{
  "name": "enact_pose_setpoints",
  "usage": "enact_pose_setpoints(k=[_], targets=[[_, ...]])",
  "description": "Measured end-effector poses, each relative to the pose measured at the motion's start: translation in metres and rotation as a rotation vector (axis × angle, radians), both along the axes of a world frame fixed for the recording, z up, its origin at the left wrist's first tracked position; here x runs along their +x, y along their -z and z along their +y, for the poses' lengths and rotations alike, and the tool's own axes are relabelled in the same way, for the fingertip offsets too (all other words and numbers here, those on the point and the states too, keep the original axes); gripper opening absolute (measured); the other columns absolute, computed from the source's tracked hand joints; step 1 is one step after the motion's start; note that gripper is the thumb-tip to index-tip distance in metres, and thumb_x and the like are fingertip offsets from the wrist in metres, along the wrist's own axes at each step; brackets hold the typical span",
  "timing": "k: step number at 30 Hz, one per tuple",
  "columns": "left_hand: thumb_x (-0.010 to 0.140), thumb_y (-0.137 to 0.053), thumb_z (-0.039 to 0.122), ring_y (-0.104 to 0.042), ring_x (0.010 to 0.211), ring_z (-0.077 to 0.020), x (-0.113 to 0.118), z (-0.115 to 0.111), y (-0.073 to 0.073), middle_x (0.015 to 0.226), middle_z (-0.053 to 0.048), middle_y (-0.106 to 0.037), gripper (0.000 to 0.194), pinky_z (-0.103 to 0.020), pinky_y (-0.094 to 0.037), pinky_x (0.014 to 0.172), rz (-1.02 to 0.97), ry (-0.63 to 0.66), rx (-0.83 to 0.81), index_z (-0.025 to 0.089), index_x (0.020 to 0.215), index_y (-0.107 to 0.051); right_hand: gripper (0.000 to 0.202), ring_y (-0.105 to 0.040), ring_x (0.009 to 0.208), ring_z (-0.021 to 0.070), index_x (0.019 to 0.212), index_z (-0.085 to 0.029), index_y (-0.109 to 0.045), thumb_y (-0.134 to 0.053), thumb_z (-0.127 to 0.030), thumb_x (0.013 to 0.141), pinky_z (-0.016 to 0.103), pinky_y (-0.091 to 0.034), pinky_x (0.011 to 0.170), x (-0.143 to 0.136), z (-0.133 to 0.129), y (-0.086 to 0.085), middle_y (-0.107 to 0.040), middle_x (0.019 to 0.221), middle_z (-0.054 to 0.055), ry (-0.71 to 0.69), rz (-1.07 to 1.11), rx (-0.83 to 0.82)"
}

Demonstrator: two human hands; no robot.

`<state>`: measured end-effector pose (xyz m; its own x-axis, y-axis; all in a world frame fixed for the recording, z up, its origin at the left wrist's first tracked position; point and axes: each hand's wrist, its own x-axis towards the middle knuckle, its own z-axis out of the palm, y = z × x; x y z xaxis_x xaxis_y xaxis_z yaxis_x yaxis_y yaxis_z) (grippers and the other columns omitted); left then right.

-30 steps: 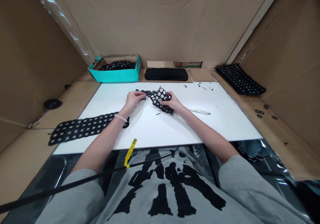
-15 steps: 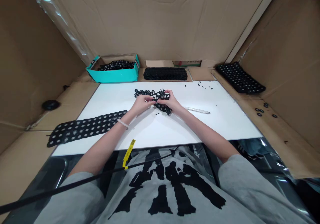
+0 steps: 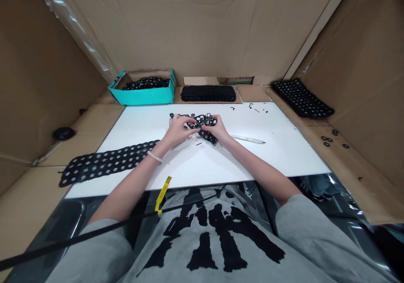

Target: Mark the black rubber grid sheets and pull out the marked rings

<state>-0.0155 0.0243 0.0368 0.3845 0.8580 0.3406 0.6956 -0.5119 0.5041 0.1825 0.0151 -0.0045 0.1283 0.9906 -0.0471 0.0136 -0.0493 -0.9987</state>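
Observation:
Near the middle of the white board (image 3: 202, 169), both hands are at a black perforated sheet (image 3: 207, 136) with round holes. My left hand (image 3: 179, 130), a pale bracelet at its wrist, covers the sheet's left part; its thumb and fingers are bent at the sheet's edge. My right hand (image 3: 219, 128) pinches the right part between thumb and fingers. The sheet is bunched between the hands, one part hanging toward me. A second perforated strip (image 3: 104, 163) lies at the left, partly under my left forearm. A white pen (image 3: 249, 139) lies right of my right hand.
A teal box (image 3: 143, 97) of black pieces stands at the back left, beside a black stack (image 3: 208, 93). Another dotted black sheet (image 3: 303, 99) lies at the right. Several small rings (image 3: 330, 140) lie on the right cardboard. A black cable (image 3: 94, 233) with a yellow tag crosses in front.
My left hand has turned and its fingers have spread slightly, now covering more of the sheet's left part. My right hand has shifted slightly to the right with the sheet.

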Motion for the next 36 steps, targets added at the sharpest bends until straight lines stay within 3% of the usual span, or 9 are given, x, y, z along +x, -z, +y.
enact_pose_setpoints(k=[7,13,17,21,23,26,29,32,36], targets=[[0.079,-0.065,0.042,-0.061,0.082,-0.0242,0.009,-0.006,0.007,0.088,-0.007,-0.076,0.03,-0.033,-0.044,0.076,-0.112,0.043,-0.144,0.017,0.089,-0.078,0.076,-0.06,0.074,0.0162,0.113,-0.027,-0.037,-0.081,-0.037,0.052,0.031,-0.049,0.073,-0.006,-0.008,-0.009,-0.064,0.087,-0.004,-0.126,0.16,-0.005],[0.08,-0.058,0.041,-0.062,0.072,-0.0215,0.002,0.01,0.015,0.07,-0.004,-0.072,0.032,-0.031,-0.044,0.07,-0.257,-0.03,-0.234,0.016,0.07,-0.074,0.072,-0.06,0.085,0.0181,0.109,-0.026,-0.043,-0.081,-0.033,0.048,0.035,-0.05,0.084,0.0,-0.005,-0.01,-0.062,0.094,-0.004,-0.116,-0.023,0.059],[0.086,-0.05,0.038,-0.064,0.092,-0.0262,-0.019,0.031,0.016,0.096,-0.01,-0.075,0.035,-0.035,-0.047,0.083,-0.355,-0.287,-0.142,0.015,0.088,-0.077,0.072,-0.06,0.089,0.0206,0.111,-0.026,-0.045,-0.08,-0.033,0.049,0.038,-0.051,0.085,0.005,-0.002,-0.012,-0.062,0.097,-0.002,-0.081,-0.079,0.065],[0.081,-0.062,0.04,-0.05,0.119,-0.0374,-0.032,0.033,0.008,0.13,-0.014,-0.064,0.052,-0.047,-0.041,0.094,-0.01,-0.437,-0.023,0.021,0.129,-0.067,0.072,-0.061,0.091,0.021,0.112,-0.026,-0.045,-0.079,-0.035,0.05,0.038,-0.05,0.087,0.006,-0.001,-0.01,-0.062,0.1,-0.001,-0.036,-0.083,0.047],[0.079,-0.065,0.04,-0.05,0.118,-0.0376,-0.03,0.027,0.004,0.124,-0.013,-0.067,0.051,-0.046,-0.041,0.093,0.105,-0.373,-0.012,0.023,0.127,-0.068,0.072,-0.06,0.092,0.0208,0.112,-0.026,-0.045,-0.079,-0.035,0.049,0.038,-0.05,0.088,0.005,-0.001,-0.008,-0.062,0.1,-0.001,-0.033,-0.086,0.048],[0.079,-0.064,0.036,-0.062,0.098,-0.0305,-0.024,0.019,0.002,0.095,-0.006,-0.074,0.026,-0.04,-0.041,0.09,0.225,-0.187,-0.066,0.024,0.098,-0.076,0.072,-0.06,0.092,0.0204,0.112,-0.026,-0.046,-0.079,-0.035,0.049,0.038,-0.05,0.089,0.003,-0.001,-0.006,-0.062,0.1,-0.002,-0.035,-0.096,0.058],[0.081,-0.058,0.027,-0.065,0.091,-0.0282,-0.02,0.016,0.005,0.09,-0.006,-0.076,0.02,-0.039,-0.041,0.088,0.317,-0.166,-0.068,0.023,0.088,-0.077,0.071,-0.06,0.092,0.0202,0.111,-0.027,-0.046,-0.08,-0.035,0.049,0.037,-0.049,0.088,0.003,-0.002,-0.008,-0.062,0.1,-0.002,-0.035,-0.092,0.051],[0.086,-0.052,0.024,-0.063,0.097,-0.0304,-0.015,0.012,0.004,0.097,-0.011,-0.076,0.027,-0.041,-0.041,0.088,0.282,-0.181,0.061,0.021,0.097,-0.077,0.07,-0.06,0.09,0.0202,0.11,-0.026,-0.046,-0.08,-0.036,0.051,0.036,-0.049,0.087,0.003,-0.003,-0.009,-0.061,0.097,-0.003,-0.036,-0.084,0.041],[0.087,-0.061,0.04,-0.06,0.094,-0.0274,0.0,-0.004,-0.001,0.094,-0.009,-0.075,0.024,-0.04,-0.042,0.088,0.112,0.081,0.116,0.021,0.094,-0.075,0.065,-0.06,0.088,0.0188,0.107,-0.026,-0.048,-0.081,-0.035,0.051,0.035,-0.049,0.087,0.002,-0.002,-0.009,-0.061,0.096,-0.003,0.003,-0.095,0.097]])
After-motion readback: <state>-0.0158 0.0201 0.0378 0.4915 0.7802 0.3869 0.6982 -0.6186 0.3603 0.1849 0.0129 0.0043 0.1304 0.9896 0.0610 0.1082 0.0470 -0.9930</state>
